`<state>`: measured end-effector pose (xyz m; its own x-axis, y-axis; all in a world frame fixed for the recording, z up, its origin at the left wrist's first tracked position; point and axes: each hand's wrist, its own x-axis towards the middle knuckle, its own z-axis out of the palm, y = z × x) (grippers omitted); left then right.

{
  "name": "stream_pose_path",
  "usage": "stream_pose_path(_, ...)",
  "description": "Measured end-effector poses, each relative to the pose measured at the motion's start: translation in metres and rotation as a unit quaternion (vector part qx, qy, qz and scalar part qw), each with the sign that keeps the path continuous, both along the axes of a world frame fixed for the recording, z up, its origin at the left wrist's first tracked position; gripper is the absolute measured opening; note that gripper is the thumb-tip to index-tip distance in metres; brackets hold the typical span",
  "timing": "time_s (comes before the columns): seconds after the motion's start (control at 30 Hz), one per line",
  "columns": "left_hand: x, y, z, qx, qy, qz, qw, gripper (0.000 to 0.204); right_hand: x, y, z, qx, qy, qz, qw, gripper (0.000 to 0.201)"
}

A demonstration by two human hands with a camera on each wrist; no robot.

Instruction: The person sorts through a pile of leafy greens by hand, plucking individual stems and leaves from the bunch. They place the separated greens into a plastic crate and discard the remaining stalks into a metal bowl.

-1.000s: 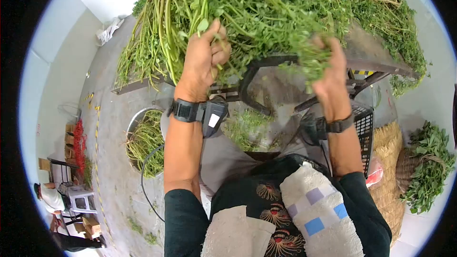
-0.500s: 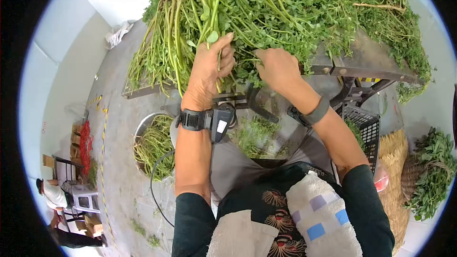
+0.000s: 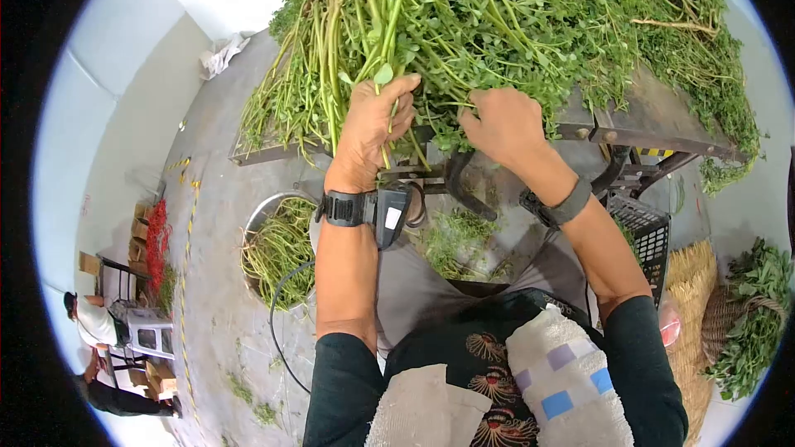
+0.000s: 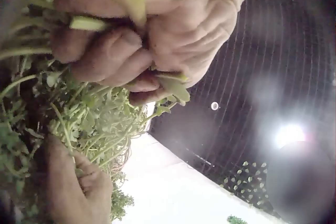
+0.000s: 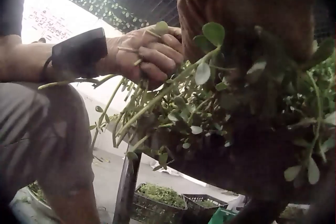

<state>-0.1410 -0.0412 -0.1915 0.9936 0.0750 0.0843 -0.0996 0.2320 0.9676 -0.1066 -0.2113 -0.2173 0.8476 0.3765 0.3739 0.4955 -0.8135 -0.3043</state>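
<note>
A big heap of green leafy stems, with small rounded leaves like purslane, covers the dark table. My left hand grips a few stems at the heap's front edge. In the left wrist view, cut stem ends stick out of that fist. My right hand is a short way to the right, fingers curled, at the edge of the heap. The left wrist view shows its thumb and finger pinching a thin stem. Loose leafy sprigs hang near both hands in the right wrist view.
A metal tub of stems stands on the floor at left. A black crate is by my right knee, near straw matting and a wicker basket of greens. Trimmings lie below the table. Another person is far left.
My right hand came from the right, where it was moving a blurred leafy bunch, back beside my left hand; the bunch has left it. My left hand keeps its grip.
</note>
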Motion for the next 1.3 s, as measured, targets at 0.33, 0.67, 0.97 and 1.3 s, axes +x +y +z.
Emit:
stream_pose_path(0.33, 0.018, -0.019, -0.026, 0.055, -0.014, 0.088, 0.995, 0.027, -0.005, 0.015, -0.028, 0.286, -0.016, 0.035, 0.957, 0.023)
stream_pose_path(0.67, 0.013, -0.042, -0.015, 0.057, -0.019, 0.095, 0.994, 0.025, -0.02, -0.007, -0.017, 0.422, 0.081, 0.063, 0.901, 0.018)
stream_pose_path(0.97, 0.043, -0.021, -0.028, -0.043, -0.028, 0.12, 0.991, 0.018, -0.085, -0.026, -0.015, 0.28, -0.077, 0.294, 0.911, 0.011)
stream_pose_path(1.3, 0.015, -0.032, -0.017, 0.144, 0.006, 0.05, 0.988, 0.034, 0.044, -0.08, 0.022, 0.138, -0.127, 0.03, 0.982, 0.028)
